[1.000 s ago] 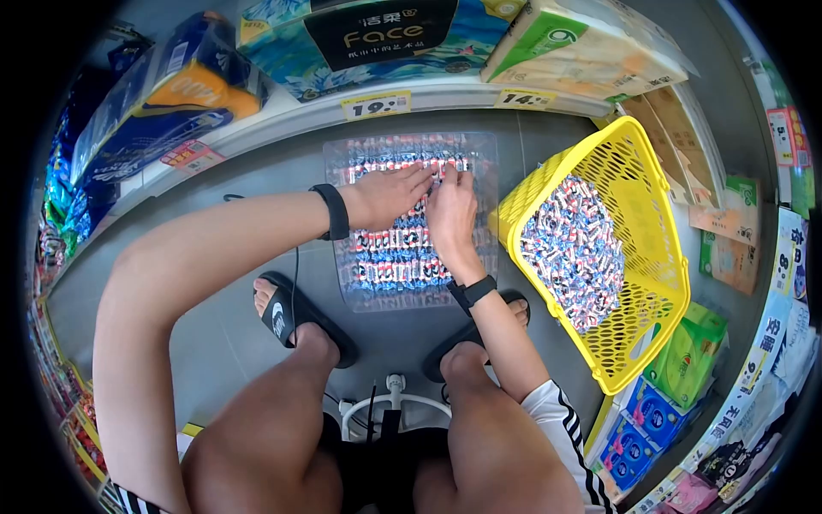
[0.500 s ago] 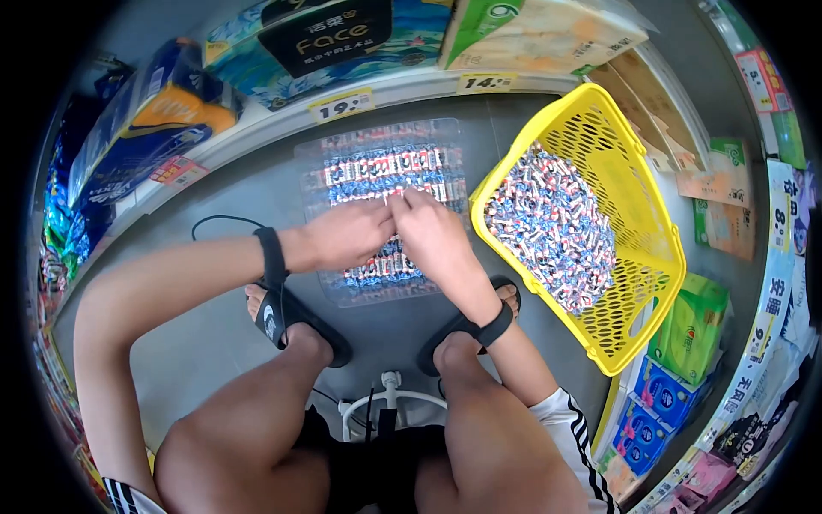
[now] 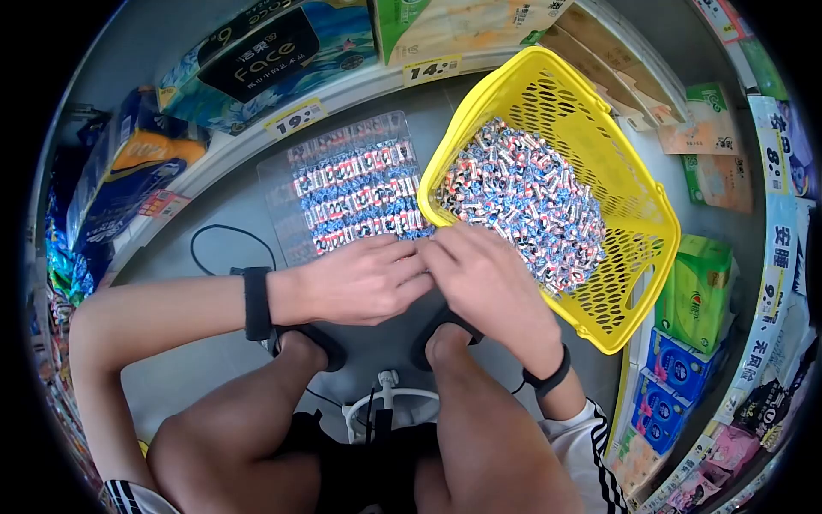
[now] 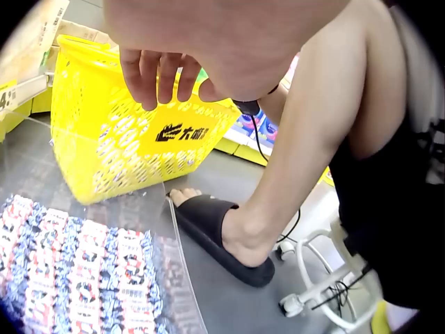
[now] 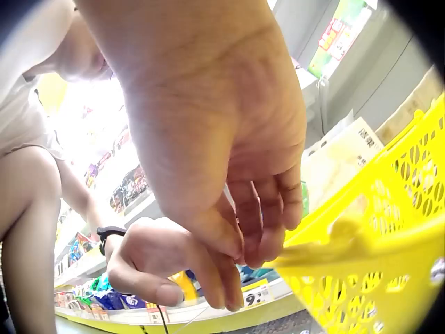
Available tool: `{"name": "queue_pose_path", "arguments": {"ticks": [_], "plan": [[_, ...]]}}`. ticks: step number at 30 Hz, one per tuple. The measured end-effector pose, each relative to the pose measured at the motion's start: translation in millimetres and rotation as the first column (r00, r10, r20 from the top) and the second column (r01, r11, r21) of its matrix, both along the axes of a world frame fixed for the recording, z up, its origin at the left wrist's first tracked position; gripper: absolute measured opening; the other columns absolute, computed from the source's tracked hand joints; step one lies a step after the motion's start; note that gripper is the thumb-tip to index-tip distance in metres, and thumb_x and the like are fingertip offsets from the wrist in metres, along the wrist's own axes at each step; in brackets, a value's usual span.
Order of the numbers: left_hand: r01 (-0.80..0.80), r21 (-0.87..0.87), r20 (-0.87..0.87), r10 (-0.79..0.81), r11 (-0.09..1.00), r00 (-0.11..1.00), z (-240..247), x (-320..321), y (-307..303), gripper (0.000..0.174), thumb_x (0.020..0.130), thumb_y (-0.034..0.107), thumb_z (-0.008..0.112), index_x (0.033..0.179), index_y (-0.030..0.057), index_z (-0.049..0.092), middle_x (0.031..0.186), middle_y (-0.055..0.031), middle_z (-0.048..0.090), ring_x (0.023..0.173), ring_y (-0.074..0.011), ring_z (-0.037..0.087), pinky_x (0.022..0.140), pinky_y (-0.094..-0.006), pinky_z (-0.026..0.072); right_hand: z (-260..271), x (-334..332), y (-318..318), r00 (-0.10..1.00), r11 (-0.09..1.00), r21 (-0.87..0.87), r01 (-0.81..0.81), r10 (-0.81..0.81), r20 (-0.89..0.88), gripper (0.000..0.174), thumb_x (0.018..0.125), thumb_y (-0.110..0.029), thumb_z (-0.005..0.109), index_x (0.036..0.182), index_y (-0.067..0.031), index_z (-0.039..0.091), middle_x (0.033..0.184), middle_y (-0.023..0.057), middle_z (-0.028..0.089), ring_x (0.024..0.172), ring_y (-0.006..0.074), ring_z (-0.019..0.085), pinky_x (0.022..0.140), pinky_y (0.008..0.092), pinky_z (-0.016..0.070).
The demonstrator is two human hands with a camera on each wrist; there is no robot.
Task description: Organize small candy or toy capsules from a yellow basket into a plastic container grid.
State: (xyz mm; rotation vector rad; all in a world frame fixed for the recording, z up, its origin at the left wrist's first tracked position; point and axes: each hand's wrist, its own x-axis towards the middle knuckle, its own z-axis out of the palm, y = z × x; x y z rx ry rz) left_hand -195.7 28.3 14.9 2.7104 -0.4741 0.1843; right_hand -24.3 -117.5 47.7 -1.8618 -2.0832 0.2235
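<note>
A clear plastic box [image 3: 276, 199] stands on the floor with wrapped candies [image 3: 360, 193] in rows, red, white and blue. Right beside it, a yellow shopping basket [image 3: 638, 223] holds a heap of loose candies [image 3: 531, 206] of the same look. My left hand [image 3: 355, 281] is over the near end of the box, fingers loosely bent, nothing in them. My right hand [image 3: 495, 281] overlaps the basket's near left edge, its fingers lightly bent. The fingertips of both hands meet, and no candy shows between them in either wrist view.
Beyond the box runs a shelf with tissue packs [image 3: 265, 64] and price tags [image 3: 295, 118]. More tissue packs [image 3: 693, 291] line the right side. A sandal [image 4: 221, 240] and a white wheeled stool base [image 4: 313, 278] are close by; a black cable [image 3: 231, 230] lies left.
Both hands have drawn back from the candy rows to the near end of the box and come together at the fingertips. The view has turned right, bringing the basket nearer the middle.
</note>
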Motion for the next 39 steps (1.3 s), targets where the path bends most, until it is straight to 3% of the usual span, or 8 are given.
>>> {"name": "queue_pose_path", "arguments": {"ticks": [8,12,16,21,26,33,35,39], "plan": [[0.036,-0.061,0.079,-0.031,0.997,0.996,15,80,-20,0.025,0.077,0.016,0.071,0.096,0.0023,0.062,0.100,-0.0086,0.058,0.099,-0.0243,0.061,0.085,-0.0364,0.0522,28,55,-44,0.967,0.956,-0.150,0.252,-0.243,0.079,0.036,0.078,-0.008,0.073,0.113,-0.0017,0.071,0.090,0.0102,0.063,0.089,0.0285,0.067,0.079,0.0411,0.0553],[0.049,-0.010,0.129,-0.048,0.999,0.991,17,105,-29,0.026,0.077,0.017,0.072,0.096,0.0022,0.063,0.100,-0.0082,0.059,0.100,-0.0246,0.061,0.085,-0.0374,0.0520,31,80,-63,0.954,0.936,-0.194,0.295,-0.276,0.119,0.035,0.081,-0.008,0.075,0.115,-0.0010,0.071,0.093,0.0120,0.065,0.091,0.0309,0.068,0.081,0.0428,0.0556],[0.032,-0.020,0.017,-0.031,0.999,0.999,15,126,-38,0.021,0.083,0.012,0.067,0.098,-0.0020,0.064,0.098,-0.0112,0.059,0.098,-0.0273,0.061,0.086,-0.0385,0.0531,43,98,-70,0.953,0.921,-0.258,0.292,-0.302,0.003,0.026,0.090,-0.006,0.070,0.115,0.0005,0.071,0.097,0.0150,0.067,0.094,0.0356,0.068,0.084,0.0462,0.0552],[-0.045,-0.045,-0.010,0.044,0.998,0.999,-4,162,-45,0.021,0.081,0.008,0.067,0.096,-0.0057,0.067,0.099,-0.0163,0.065,0.099,-0.0319,0.065,0.088,-0.0428,0.0564,33,117,-68,0.948,0.917,-0.251,0.311,-0.319,0.012,0.027,0.089,-0.007,0.071,0.115,0.0000,0.070,0.100,0.0166,0.068,0.097,0.0382,0.068,0.086,0.0476,0.0553],[-0.043,-0.039,-0.258,0.032,0.998,0.966,-17,195,-40,0.027,0.077,0.004,0.068,0.101,-0.0085,0.068,0.101,-0.0225,0.070,0.097,-0.0390,0.071,0.087,-0.0474,0.0596,6,142,-55,0.933,0.892,-0.301,0.337,-0.360,-0.021,0.022,0.088,-0.008,0.070,0.108,0.0009,0.069,0.104,0.0189,0.070,0.100,0.0408,0.069,0.086,0.0505,0.0560],[0.124,0.039,-0.362,-0.101,0.992,0.926,-44,230,-35,0.029,0.082,0.003,0.066,0.109,-0.0071,0.067,0.110,-0.0223,0.069,0.111,-0.0373,0.069,0.091,-0.0481,0.0607,-35,171,-54,0.913,0.876,-0.269,0.400,-0.406,0.036,0.018,0.083,-0.001,0.062,0.099,0.0014,0.071,0.100,0.0232,0.072,0.099,0.0427,0.071,0.085,0.0543,0.0571],[0.118,0.025,-0.321,-0.104,0.993,0.941,-52,236,-35,0.029,0.085,0.003,0.065,0.112,-0.0057,0.067,0.116,-0.0217,0.067,0.116,-0.0366,0.067,0.093,-0.0478,0.0606,-50,181,-55,0.902,0.829,-0.363,0.425,-0.424,0.086,0.023,0.082,-0.002,0.063,0.103,0.0007,0.073,0.101,0.0240,0.073,0.100,0.0430,0.070,0.087,0.0546,0.0568],[0.165,0.121,-0.478,-0.087,0.979,0.874,-66,250,-38,0.028,0.088,0.006,0.065,0.114,-0.0034,0.069,0.121,-0.0187,0.065,0.119,-0.0344,0.065,0.095,-0.0462,0.0601,-72,194,-55,0.912,0.786,-0.479,0.390,-0.402,0.083,0.033,0.082,-0.002,0.063,0.112,-0.0019,0.076,0.107,0.0246,0.074,0.105,0.0420,0.071,0.091,0.0526,0.0573]]}}
